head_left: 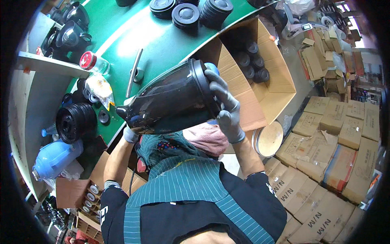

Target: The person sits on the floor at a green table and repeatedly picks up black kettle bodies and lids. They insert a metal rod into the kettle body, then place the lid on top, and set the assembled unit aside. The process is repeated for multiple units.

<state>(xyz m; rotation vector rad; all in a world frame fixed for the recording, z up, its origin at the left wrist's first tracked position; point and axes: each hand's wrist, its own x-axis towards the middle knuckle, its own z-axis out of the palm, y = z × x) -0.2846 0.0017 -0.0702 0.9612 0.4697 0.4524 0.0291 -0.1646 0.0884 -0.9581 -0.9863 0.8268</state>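
Observation:
A large glossy black jug (170,101) lies tilted on its side in front of me, its pointed spout end toward the left. My right hand (225,101), in a grey glove, grips the thick round black ring (199,85) at the jug's wide end, thumb and fingers on its rim. At the spout end is my left hand (130,134), also gloved in grey. It holds the jug from below, with its fingers mostly hidden behind the jug. A metal rod on a stand (135,73) rises from the green bench (158,44) just beyond the jug.
Stacked black round lids (185,16) stand at the bench's far side. An open carton (276,81) with black parts is at the right. To the left are a red-lidded jar (94,62), black discs (75,122) and a blue jug (59,158). Cartons (313,158) line the right.

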